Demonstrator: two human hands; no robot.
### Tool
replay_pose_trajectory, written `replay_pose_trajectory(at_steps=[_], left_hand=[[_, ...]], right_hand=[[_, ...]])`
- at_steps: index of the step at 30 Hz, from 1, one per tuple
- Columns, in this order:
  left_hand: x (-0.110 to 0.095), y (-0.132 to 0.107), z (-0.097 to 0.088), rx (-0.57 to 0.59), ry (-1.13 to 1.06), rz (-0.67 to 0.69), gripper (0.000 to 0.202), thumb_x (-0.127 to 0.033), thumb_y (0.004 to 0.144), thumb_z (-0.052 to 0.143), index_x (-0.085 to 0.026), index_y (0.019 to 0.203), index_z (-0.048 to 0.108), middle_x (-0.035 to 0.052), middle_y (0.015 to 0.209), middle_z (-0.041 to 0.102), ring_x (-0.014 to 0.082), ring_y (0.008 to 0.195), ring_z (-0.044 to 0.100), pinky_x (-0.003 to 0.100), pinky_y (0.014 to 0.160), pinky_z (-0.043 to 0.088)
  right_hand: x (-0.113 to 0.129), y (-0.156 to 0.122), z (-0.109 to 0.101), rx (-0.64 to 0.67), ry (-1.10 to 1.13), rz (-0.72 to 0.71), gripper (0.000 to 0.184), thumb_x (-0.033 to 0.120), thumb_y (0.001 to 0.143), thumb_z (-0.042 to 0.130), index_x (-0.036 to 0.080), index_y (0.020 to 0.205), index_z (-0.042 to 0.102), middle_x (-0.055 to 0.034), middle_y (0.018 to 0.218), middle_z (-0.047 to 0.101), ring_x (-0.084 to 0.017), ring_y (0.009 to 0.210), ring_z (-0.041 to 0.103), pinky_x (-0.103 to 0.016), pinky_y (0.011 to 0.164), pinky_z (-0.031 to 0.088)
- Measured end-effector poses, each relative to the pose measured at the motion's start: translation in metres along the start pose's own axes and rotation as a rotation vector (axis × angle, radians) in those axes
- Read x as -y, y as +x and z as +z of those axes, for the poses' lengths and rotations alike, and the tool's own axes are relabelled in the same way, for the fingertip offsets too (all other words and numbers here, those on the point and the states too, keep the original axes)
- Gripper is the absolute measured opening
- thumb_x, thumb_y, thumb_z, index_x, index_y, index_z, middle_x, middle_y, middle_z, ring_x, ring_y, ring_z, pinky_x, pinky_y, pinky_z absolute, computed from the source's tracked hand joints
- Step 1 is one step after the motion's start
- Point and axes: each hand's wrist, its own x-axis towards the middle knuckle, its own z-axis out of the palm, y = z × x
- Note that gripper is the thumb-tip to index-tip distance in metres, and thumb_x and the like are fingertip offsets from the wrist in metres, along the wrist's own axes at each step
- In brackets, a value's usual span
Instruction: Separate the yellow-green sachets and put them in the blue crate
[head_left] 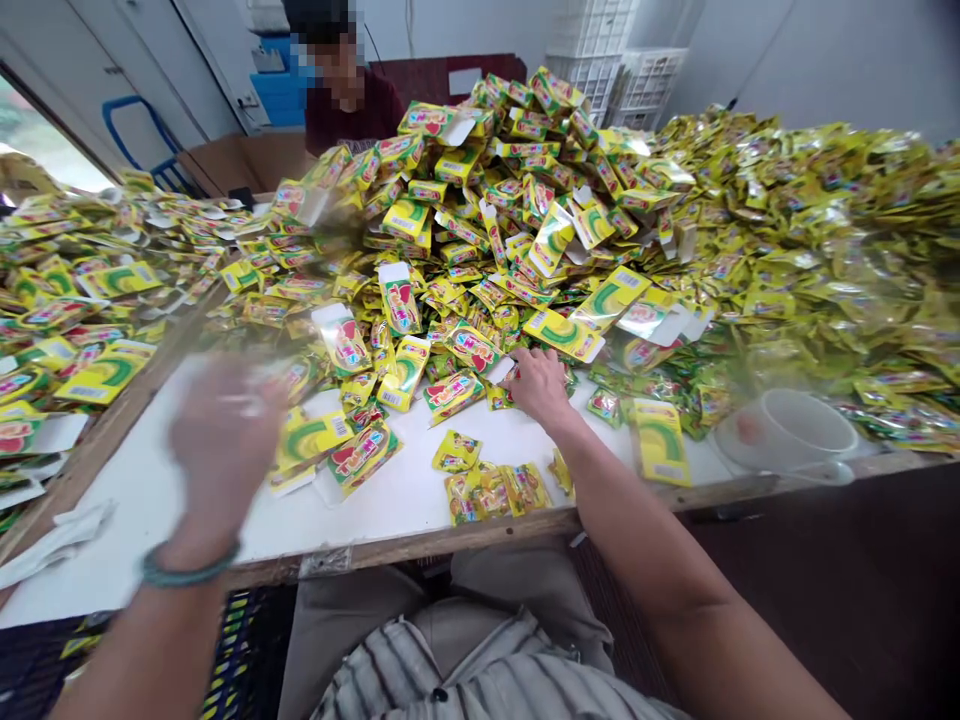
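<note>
My left hand, smeared by motion, is over the white tabletop at the left; its fingers do not show clearly. Beside it lie yellow-green candy boxes, one of them a red-lettered box. My right hand reaches to the foot of the pile, fingers bent and closed, their tips partly hidden among small packets. Touching or almost touching its thumb side is a small candy box with a white end flap open. Several small yellow candy packets lie near the front edge, below my right hand.
A high heap of boxes rises ahead, with a wide mound of packets on the right. A clear plastic jug stands at the right front edge. More boxes lie beyond a wooden strip. A person is behind the heap.
</note>
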Motion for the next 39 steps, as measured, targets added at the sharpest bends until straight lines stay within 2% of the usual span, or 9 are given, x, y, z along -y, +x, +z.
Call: replay_pose_trajectory(at_steps=[3, 6, 12, 19, 21, 24, 28, 34, 39], left_hand=[[-0.039, -0.032, 0.053, 0.432, 0.138, 0.117, 0.030, -0.043, 0.084, 0.060, -0.017, 0.097, 0.065, 0.0099, 0.092, 0.070, 0.0284, 0.085, 0.065, 0.040, 0.075, 0.051], [-0.065, -0.063, 0.094, 0.621, 0.194, 0.325, 0.037, -0.049, 0.081, 0.063, -0.014, 0.092, 0.061, 0.0166, 0.095, 0.066, 0.0322, 0.094, 0.062, 0.041, 0.081, 0.047], [-0.059, -0.060, 0.105, 0.626, 0.016, 0.180, 0.022, -0.034, 0.076, 0.068, -0.021, 0.083, 0.051, 0.0031, 0.080, 0.062, 0.0228, 0.078, 0.060, 0.032, 0.069, 0.043], [-0.041, -0.043, 0.123, 0.702, -0.772, -0.222, 0.041, -0.047, 0.065, 0.076, -0.017, 0.088, 0.059, 0.0024, 0.081, 0.069, 0.0169, 0.064, 0.061, 0.028, 0.058, 0.047], [-0.038, -0.042, 0.126, 0.693, -0.842, -0.259, 0.045, -0.046, 0.062, 0.079, -0.015, 0.091, 0.063, 0.0032, 0.081, 0.070, 0.0157, 0.062, 0.061, 0.026, 0.056, 0.046], [-0.038, -0.041, 0.126, 0.662, -0.917, -0.268, 0.044, -0.042, 0.062, 0.081, -0.014, 0.092, 0.068, 0.0039, 0.080, 0.071, 0.0141, 0.061, 0.060, 0.024, 0.054, 0.044], [-0.042, -0.038, 0.120, 0.618, -1.059, -0.302, 0.042, -0.036, 0.060, 0.080, -0.013, 0.094, 0.070, 0.0042, 0.079, 0.073, 0.0155, 0.064, 0.062, 0.026, 0.058, 0.048], [-0.047, -0.037, 0.113, 0.636, -1.210, -0.375, 0.046, -0.029, 0.060, 0.078, -0.011, 0.102, 0.069, 0.0053, 0.083, 0.075, 0.0176, 0.072, 0.066, 0.029, 0.069, 0.052], [-0.048, -0.037, 0.110, 0.625, -1.283, -0.424, 0.035, -0.029, 0.063, 0.073, -0.013, 0.095, 0.073, 0.0062, 0.087, 0.075, 0.0174, 0.071, 0.064, 0.028, 0.064, 0.050]], right_hand=[[-0.005, 0.005, 0.003, 0.026, 0.106, -0.019, 0.044, 0.030, 0.074, 0.078, 0.018, 0.113, 0.064, -0.0122, 0.105, 0.066, -0.028, 0.100, 0.055, -0.033, 0.080, 0.039], [-0.008, 0.007, 0.007, 0.010, 0.204, -0.026, 0.032, 0.027, 0.075, 0.076, 0.018, 0.104, 0.066, -0.0069, 0.094, 0.065, -0.022, 0.088, 0.058, -0.028, 0.072, 0.038], [-0.009, 0.004, 0.001, -0.128, 0.258, -0.002, 0.017, 0.020, 0.076, 0.068, 0.019, 0.092, 0.061, -0.0054, 0.091, 0.062, -0.021, 0.082, 0.056, -0.028, 0.068, 0.037], [-0.005, 0.004, -0.017, -0.433, 0.579, 0.129, 0.024, 0.031, 0.085, 0.058, 0.017, 0.105, 0.054, -0.0071, 0.089, 0.062, -0.021, 0.080, 0.057, -0.033, 0.075, 0.044], [0.000, 0.003, -0.016, -0.375, 0.827, 0.058, 0.032, 0.039, 0.083, 0.060, 0.018, 0.107, 0.054, -0.0044, 0.087, 0.060, -0.018, 0.076, 0.057, -0.031, 0.073, 0.046], [0.015, -0.007, -0.012, -0.021, 1.126, -0.115, 0.039, 0.048, 0.078, 0.065, 0.019, 0.102, 0.056, -0.0017, 0.083, 0.060, -0.015, 0.074, 0.057, -0.029, 0.068, 0.047], [0.035, -0.023, -0.005, 0.327, 1.149, -0.178, 0.038, 0.050, 0.073, 0.069, 0.019, 0.090, 0.054, 0.0018, 0.073, 0.059, -0.012, 0.064, 0.052, -0.025, 0.060, 0.041], [0.039, -0.026, 0.000, 0.245, 0.914, -0.155, 0.033, 0.050, 0.074, 0.068, 0.019, 0.079, 0.056, 0.0041, 0.062, 0.055, -0.011, 0.058, 0.046, -0.025, 0.056, 0.036], [0.038, -0.024, 0.000, 0.197, 0.993, -0.174, 0.033, 0.049, 0.072, 0.071, 0.019, 0.079, 0.060, 0.0028, 0.066, 0.055, -0.012, 0.061, 0.050, -0.025, 0.056, 0.040]])
